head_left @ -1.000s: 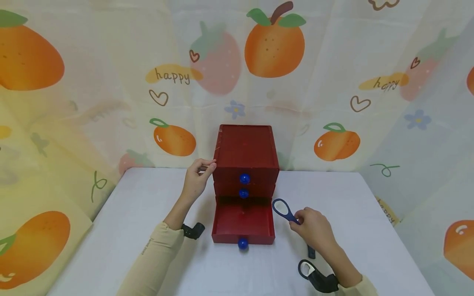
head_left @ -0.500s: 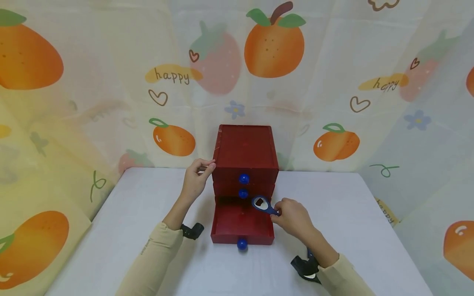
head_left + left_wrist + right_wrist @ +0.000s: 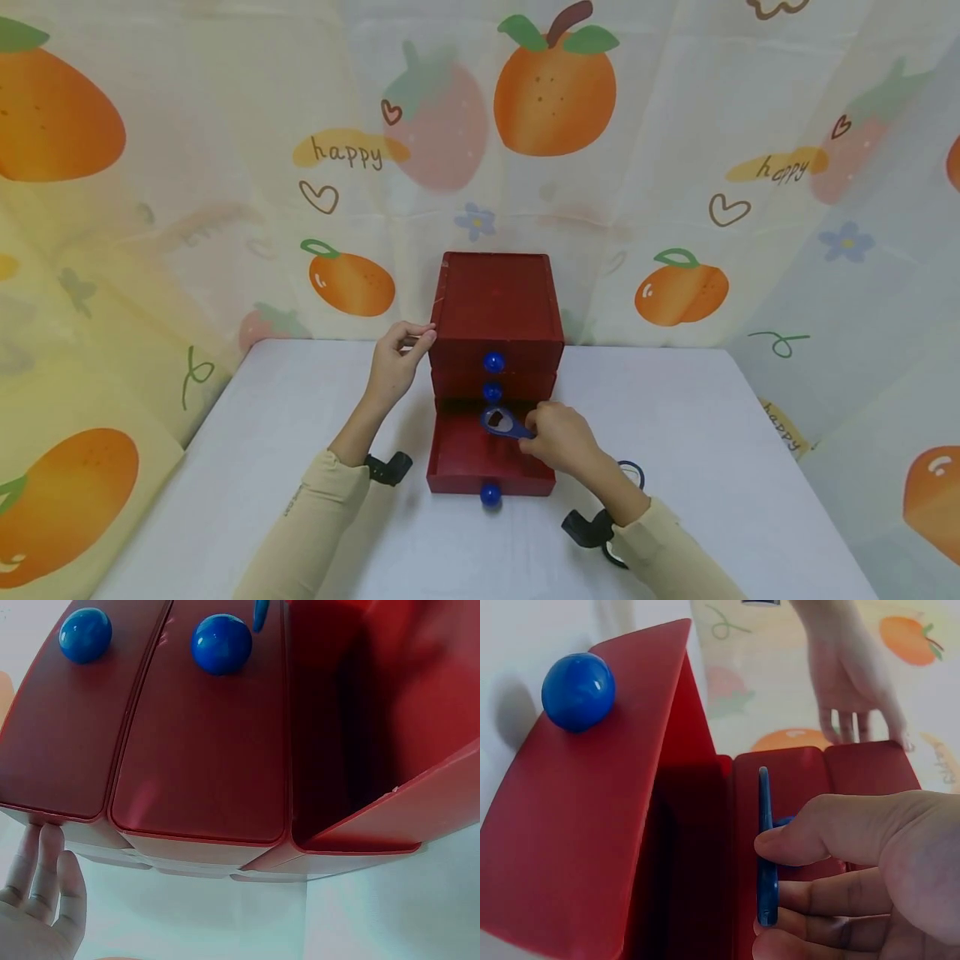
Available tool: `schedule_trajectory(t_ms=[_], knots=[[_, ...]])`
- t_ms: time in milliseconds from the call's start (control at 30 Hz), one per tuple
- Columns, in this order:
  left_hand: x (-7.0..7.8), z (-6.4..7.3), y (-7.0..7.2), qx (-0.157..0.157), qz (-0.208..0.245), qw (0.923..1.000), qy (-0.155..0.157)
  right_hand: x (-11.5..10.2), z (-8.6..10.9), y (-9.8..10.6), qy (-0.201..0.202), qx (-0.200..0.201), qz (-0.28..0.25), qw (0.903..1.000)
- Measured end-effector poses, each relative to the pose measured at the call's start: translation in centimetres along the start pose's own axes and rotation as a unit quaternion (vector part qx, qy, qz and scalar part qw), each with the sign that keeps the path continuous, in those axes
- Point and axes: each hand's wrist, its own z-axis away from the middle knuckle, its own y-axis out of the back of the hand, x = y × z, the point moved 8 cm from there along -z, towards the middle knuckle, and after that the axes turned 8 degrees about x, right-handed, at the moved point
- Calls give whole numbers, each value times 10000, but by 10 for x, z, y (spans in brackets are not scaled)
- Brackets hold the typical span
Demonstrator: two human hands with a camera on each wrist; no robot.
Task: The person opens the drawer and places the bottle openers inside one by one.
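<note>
A small red chest of drawers (image 3: 495,296) with round blue knobs stands at the middle of the table, its bottom drawer (image 3: 456,483) pulled out. My left hand (image 3: 393,360) rests its fingertips on the chest's upper left side; in the left wrist view the fingers (image 3: 46,874) are nearly straight against the side wall. My right hand (image 3: 561,436) pinches the handle of a blue magnifying glass (image 3: 514,430), whose oval head is over the open drawer. In the right wrist view, the magnifying glass (image 3: 764,799) appears edge-on, thumb on one face, fingers behind.
On the white table (image 3: 712,433), a blue-rimmed oval (image 3: 639,472) and a dark-rimmed oval (image 3: 612,560) lie partly hidden beneath the right forearm. Behind the table hangs a fruit-printed cloth (image 3: 450,108). Black camera mounts (image 3: 390,469) sit at the wrists.
My right hand has carried the magnifying glass leftward, from beside the chest to over the open bottom drawer. The left hand has stayed at the chest's side.
</note>
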Motion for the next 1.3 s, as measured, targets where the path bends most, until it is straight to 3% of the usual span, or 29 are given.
schedule_trajectory(t_ms=[300, 667, 1100, 1300], knots=[[0, 1, 1, -6, 26, 10000, 48, -13, -7, -13, 239, -158, 84, 9996], [0, 1, 0, 36, 14, 10000, 58, -27, -15, -44, 598, -376, 105, 9975], [-3, 0, -1, 18, 54, 10000, 59, -27, -25, -86, 208, -1111, 488, 9924], [-4, -1, -1, 27, -25, 10000, 60, -21, -23, -96, -47, -1213, 245, 9923]])
